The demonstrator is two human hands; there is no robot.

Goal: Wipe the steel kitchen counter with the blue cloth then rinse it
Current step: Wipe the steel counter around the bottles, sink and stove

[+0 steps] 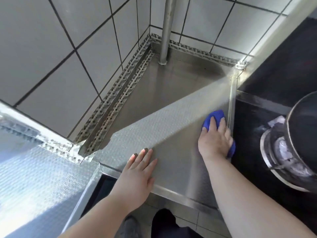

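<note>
The steel kitchen counter (164, 117) fills the middle of the view, textured near me and smooth toward the tiled corner. My right hand (215, 138) presses the blue cloth (215, 116) flat against the counter's right edge, beside the stove recess. Part of the cloth also shows under my palm near the wrist. My left hand (137, 172) lies flat on the counter's front edge, fingers spread and holding nothing.
A steel pipe (167, 30) rises from the counter's back corner. Perforated metal strips (116, 102) line the tiled walls. At right, a dark stove top holds a burner (281, 155) with a large pot (303, 127) on it. Another steel surface (34, 177) lies at left.
</note>
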